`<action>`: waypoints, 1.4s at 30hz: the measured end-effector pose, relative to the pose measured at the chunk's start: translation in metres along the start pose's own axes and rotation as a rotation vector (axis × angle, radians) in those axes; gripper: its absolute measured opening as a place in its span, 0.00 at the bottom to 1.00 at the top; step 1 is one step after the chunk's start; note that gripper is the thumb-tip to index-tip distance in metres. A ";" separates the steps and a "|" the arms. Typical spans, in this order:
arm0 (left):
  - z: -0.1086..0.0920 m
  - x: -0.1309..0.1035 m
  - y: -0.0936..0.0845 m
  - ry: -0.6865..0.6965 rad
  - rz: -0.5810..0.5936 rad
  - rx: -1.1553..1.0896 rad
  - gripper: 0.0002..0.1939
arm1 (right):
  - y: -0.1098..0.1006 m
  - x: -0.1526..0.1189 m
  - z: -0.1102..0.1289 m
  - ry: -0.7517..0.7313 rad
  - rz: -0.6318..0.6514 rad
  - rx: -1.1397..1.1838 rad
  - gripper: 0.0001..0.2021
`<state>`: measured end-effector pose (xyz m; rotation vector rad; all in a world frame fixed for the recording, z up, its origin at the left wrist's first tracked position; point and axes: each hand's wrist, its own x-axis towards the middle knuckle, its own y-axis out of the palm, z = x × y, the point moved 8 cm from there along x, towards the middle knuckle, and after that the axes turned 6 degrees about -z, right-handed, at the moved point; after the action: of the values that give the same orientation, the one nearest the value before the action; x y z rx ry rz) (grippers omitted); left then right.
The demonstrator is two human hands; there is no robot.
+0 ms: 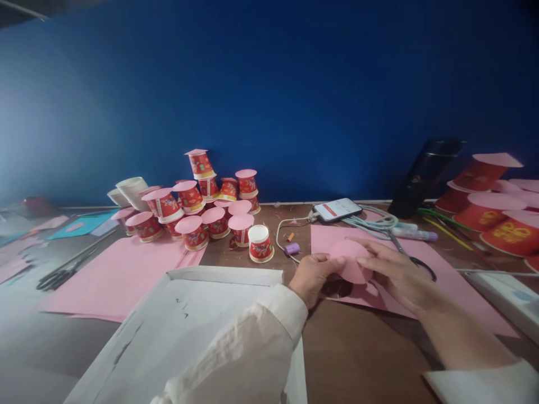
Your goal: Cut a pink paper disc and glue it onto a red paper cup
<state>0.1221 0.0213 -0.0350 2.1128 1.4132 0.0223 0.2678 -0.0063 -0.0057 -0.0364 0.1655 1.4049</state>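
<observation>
Between my two hands is a pink paper circle (pixel 350 261), held above the table. My left hand (pixel 315 274) pinches its left edge with the thumb on top. The fingers of my right hand (pixel 389 270) close on its right side. Beneath them lies a pink paper sheet (pixel 442 286) with a round hole cut near its front edge, where brown table shows through. Scissors (pixel 400 245) rest on that sheet, just beyond my right hand. To the left stands a red paper cup (pixel 260 243), upside down with its white base bare.
Several red cups topped with pink discs (pixel 189 231) are stacked at the left. A white box lid (pixel 202 314) lies in front, beside pink sheets (pixel 105 275). Behind my hands are a phone (pixel 337 209), cables and markers (pixel 415 234); a black bottle (pixel 425 177) and more cups (pixel 484 210) stand right.
</observation>
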 end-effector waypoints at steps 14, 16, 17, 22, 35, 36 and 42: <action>0.004 -0.001 0.002 -0.055 0.017 -0.012 0.39 | 0.009 0.000 0.000 0.004 0.043 0.028 0.27; 0.004 0.000 0.001 -0.066 0.017 -0.006 0.37 | 0.007 0.000 0.002 -0.005 0.015 0.030 0.26; 0.004 0.001 0.000 -0.073 0.011 -0.004 0.36 | 0.006 0.001 0.002 -0.008 -0.005 0.025 0.25; 0.005 0.007 -0.003 -0.075 0.018 -0.009 0.31 | -0.003 0.005 -0.002 -0.005 -0.059 0.014 0.27; 0.006 0.005 0.000 -0.073 0.052 -0.023 0.32 | 0.003 0.003 -0.001 0.033 -0.037 0.098 0.25; 0.007 0.006 -0.003 -0.078 0.021 -0.012 0.32 | 0.006 0.002 0.000 0.033 -0.018 0.107 0.25; 0.007 0.009 -0.005 -0.039 -0.015 0.027 0.32 | 0.021 -0.004 -0.002 0.072 0.014 0.142 0.27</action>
<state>0.1243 0.0268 -0.0463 2.1131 1.4144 -0.0439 0.2463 -0.0066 -0.0059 0.0315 0.3254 1.4029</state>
